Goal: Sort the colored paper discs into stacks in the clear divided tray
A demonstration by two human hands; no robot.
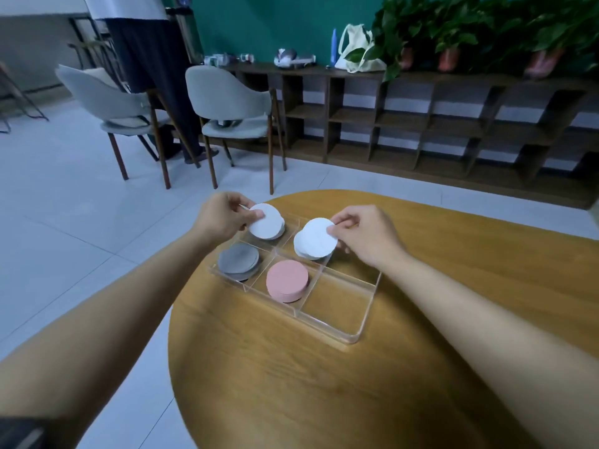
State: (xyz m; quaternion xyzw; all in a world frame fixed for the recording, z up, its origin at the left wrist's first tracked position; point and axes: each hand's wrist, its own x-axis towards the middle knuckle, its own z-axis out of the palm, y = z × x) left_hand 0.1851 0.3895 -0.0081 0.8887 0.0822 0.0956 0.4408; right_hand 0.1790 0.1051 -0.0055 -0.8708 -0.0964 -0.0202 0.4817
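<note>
A clear divided tray (363, 314) sits on the round wooden table. In its near-left compartment lies a grey stack of discs (238, 261); a pink stack (287, 280) fills the near-middle one. The near-right compartment holds nothing. My left hand (223, 218) pinches a white disc (265, 221) over the far-left compartment, where more white discs lie beneath. My right hand (366, 233) grips the edge of another white disc (316, 238) above a white stack in the far-middle compartment.
The wooden table (324, 384) ends at a curved edge on the left, with tiled floor beyond. Two grey chairs (233, 105) and a standing person (152, 59) are behind. A low dark shelf (421, 124) with plants lines the green wall.
</note>
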